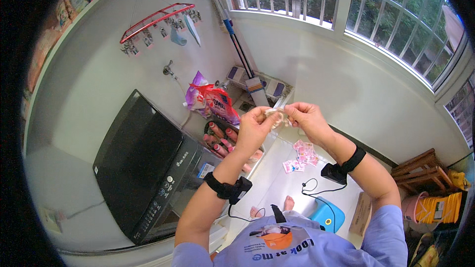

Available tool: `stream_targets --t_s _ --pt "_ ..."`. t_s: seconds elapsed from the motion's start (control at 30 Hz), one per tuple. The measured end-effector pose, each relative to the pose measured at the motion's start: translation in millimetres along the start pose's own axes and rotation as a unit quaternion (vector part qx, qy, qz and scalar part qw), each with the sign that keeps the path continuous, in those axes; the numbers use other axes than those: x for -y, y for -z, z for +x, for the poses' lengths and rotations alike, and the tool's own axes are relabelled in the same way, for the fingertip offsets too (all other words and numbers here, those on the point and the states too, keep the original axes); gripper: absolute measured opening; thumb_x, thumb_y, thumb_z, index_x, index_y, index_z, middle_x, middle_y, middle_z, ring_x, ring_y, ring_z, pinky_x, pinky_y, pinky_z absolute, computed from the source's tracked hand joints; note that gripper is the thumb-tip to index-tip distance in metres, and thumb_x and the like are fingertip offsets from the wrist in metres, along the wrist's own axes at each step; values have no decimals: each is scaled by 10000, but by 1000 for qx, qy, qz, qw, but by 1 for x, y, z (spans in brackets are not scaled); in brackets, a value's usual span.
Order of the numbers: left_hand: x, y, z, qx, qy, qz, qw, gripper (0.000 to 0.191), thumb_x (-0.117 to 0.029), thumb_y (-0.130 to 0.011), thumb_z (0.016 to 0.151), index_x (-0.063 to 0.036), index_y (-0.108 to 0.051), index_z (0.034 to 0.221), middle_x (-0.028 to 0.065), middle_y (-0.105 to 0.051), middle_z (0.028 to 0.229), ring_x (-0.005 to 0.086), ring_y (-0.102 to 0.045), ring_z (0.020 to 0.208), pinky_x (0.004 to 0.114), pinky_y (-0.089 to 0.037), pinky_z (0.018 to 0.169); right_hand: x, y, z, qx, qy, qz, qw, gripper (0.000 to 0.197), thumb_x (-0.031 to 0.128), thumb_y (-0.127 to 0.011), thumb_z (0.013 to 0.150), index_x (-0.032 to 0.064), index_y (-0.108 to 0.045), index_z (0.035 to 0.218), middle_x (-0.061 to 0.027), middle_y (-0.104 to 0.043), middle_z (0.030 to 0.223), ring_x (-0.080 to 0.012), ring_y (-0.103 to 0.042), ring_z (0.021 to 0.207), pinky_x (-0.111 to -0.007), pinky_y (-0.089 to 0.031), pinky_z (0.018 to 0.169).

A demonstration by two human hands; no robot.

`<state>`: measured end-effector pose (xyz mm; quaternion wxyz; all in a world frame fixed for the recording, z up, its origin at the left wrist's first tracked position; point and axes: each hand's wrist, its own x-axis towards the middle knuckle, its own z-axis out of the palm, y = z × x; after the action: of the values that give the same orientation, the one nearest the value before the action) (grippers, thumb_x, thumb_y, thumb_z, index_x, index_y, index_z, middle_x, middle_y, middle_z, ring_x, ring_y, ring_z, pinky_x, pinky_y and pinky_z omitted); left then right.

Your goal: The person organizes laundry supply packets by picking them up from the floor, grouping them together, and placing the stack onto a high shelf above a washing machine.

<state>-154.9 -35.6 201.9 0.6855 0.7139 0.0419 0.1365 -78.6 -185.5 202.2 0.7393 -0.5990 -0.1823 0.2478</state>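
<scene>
My left hand (258, 126) is raised in front of me, its fingers closed on a small bundle of whitish cord (274, 118). My right hand (306, 118) pinches the other side of the same bundle, close beside the left. The cord looks looped and slightly blurred, so its exact kind cannot be told. Below the hands, several pink and white printed packets (306, 152) lie on the white tiled floor. Left of my left hand stand red and purple OMO detergent bags (220, 104), with pink bottles (217, 129) in a container under them.
A black-topped washing machine (141, 148) stands at the left. On the wall above it hangs a red clip hanger (157, 22). Long mop poles (237, 44) lean in the corner. A blue plastic stool (326, 213) is near my feet; folded wooden furniture (423, 172) and a pink bucket (410, 207) stand right.
</scene>
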Motion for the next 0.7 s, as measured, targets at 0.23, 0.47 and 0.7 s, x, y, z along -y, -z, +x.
stream_targets --t_s 0.23,0.47,0.7 --pt "15 -14 8 21 -54 84 995 166 -113 -589 842 3 -603 959 24 -620 841 70 -567 760 203 -451 651 12 12 -14 -17 -19 -11 1000 216 219 -627 825 23 -605 914 -7 -605 776 -75 -548 690 -219 -469 624" --pt "6 -35 11 -37 -18 66 997 431 -55 -632 786 6 -399 1144 75 -627 787 93 -586 691 204 -466 617 -3 31 -9 2 -9 -27 1000 202 164 -655 798 7 -615 919 -34 -632 811 -87 -587 712 -239 -495 660" --pt "14 -32 15 -65 -10 -41 997 310 -71 -596 816 17 -474 1087 83 -643 792 100 -605 679 217 -468 590 -6 26 -11 -75 -15 78 994 171 161 -630 817 32 -608 926 -33 -614 856 -95 -573 781 -244 -491 666"
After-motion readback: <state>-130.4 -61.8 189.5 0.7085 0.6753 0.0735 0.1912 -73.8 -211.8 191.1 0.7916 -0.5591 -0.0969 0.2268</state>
